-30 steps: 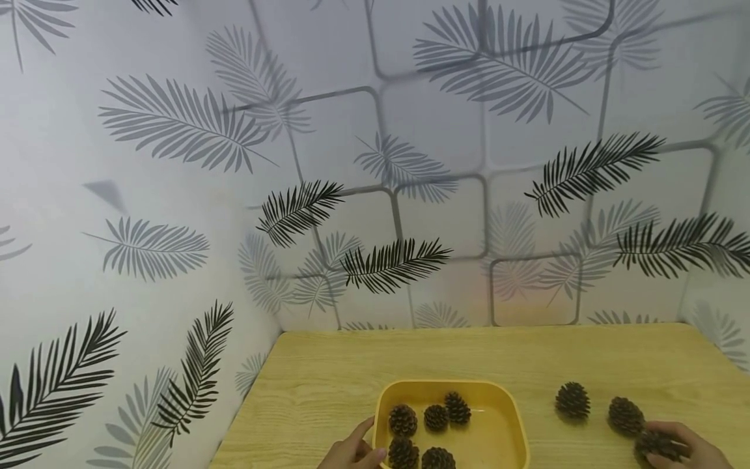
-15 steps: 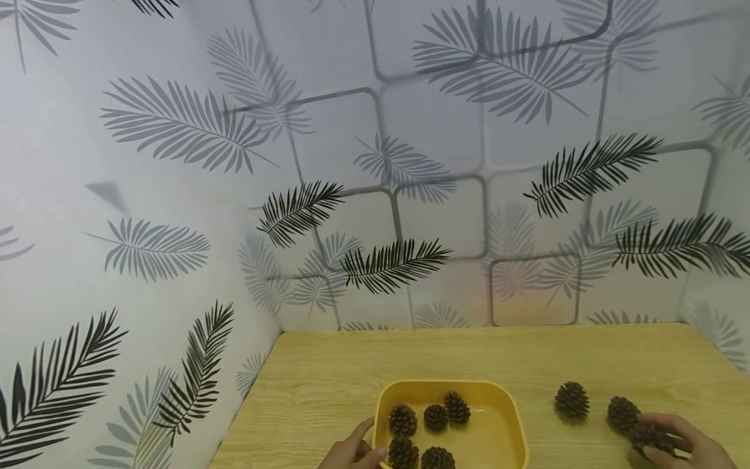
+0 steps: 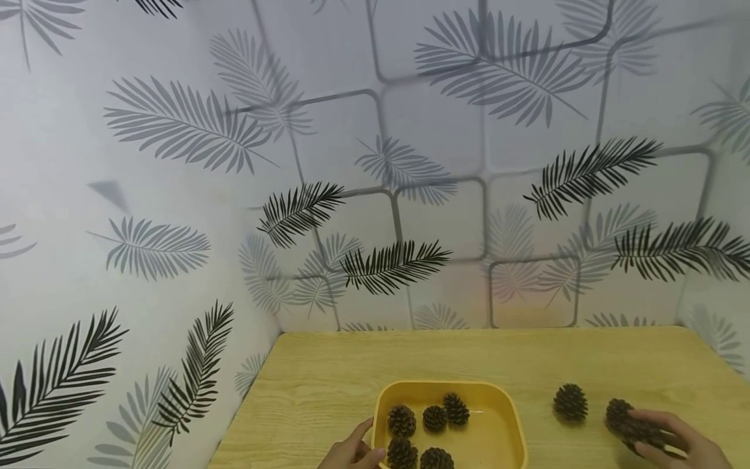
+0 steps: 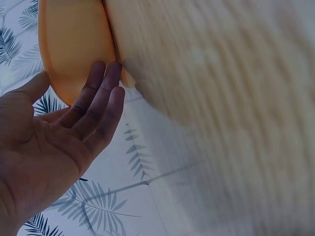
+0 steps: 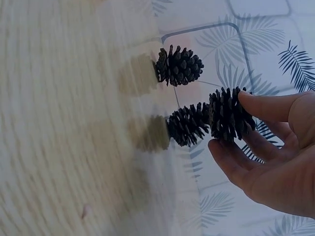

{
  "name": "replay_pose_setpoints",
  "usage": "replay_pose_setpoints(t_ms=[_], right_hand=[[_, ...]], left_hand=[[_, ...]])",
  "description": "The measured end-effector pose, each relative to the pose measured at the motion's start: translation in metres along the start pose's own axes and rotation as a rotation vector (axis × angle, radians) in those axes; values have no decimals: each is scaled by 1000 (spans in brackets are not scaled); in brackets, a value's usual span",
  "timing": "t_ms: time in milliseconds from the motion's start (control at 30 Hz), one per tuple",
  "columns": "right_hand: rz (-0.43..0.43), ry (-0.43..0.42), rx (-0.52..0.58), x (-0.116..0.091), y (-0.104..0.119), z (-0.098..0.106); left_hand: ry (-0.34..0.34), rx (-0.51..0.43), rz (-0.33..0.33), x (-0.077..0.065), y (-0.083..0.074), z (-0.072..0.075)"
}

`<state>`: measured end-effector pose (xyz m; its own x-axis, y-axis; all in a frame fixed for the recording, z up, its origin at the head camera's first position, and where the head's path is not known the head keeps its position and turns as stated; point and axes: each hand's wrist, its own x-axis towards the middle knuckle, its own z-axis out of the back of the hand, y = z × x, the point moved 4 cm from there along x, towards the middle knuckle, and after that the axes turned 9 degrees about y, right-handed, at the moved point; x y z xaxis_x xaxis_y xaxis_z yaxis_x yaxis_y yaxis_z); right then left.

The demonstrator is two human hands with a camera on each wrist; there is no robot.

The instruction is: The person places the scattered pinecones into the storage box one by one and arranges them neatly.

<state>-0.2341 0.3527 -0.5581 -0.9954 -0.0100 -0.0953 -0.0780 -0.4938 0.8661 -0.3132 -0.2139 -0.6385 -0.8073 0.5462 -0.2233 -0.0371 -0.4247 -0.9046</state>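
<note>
My right hand (image 3: pixel 685 446) pinches a brown pine cone (image 5: pixel 229 115) between thumb and fingers at the table's right. The held cone meets a second pine cone (image 5: pixel 188 125) in the right wrist view; whether it is above the table I cannot tell. A third pine cone (image 3: pixel 570 402) stands to their left. With its thumb at the rim and its fingers along the outer wall, my left hand (image 3: pixel 351 453) holds the left side of a yellow plastic tray (image 3: pixel 510 404). Several pine cones (image 3: pixel 435 418) lie inside the tray, mostly towards its left; its near side is cut off.
The wooden table (image 3: pixel 328 365) reaches back to a wall (image 3: pixel 439 215) with a leaf pattern. Table surface shows between the tray and the loose pine cones, and to the tray's left.
My right hand has moved slightly left with the pine cone, bringing it up to the neighbouring cone. The left hand and the tray have stayed in place.
</note>
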Motion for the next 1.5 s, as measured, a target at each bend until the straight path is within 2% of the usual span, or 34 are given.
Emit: replay_pose_setpoints(t_ms=[133,400,667,1067,1233,1500], right_hand=[[4,-19,-29,0,5,-1],[24,-57,-32,-5,30,-6],[105,-136,-32,-11,46,-15],[111,-123,-56,-15,69,-28],[109,-127,-59,-16,75,-30],[202,-156,-25,-21,84,-39]], left_hand=[[3,-7,3,0,2,1],[23,-17,-9,-2,-2,0],[38,-22,-12,-1,0,1],[61,-56,8,4,6,3],[66,-61,-11,4,5,3],[64,-63,-11,3,5,2]])
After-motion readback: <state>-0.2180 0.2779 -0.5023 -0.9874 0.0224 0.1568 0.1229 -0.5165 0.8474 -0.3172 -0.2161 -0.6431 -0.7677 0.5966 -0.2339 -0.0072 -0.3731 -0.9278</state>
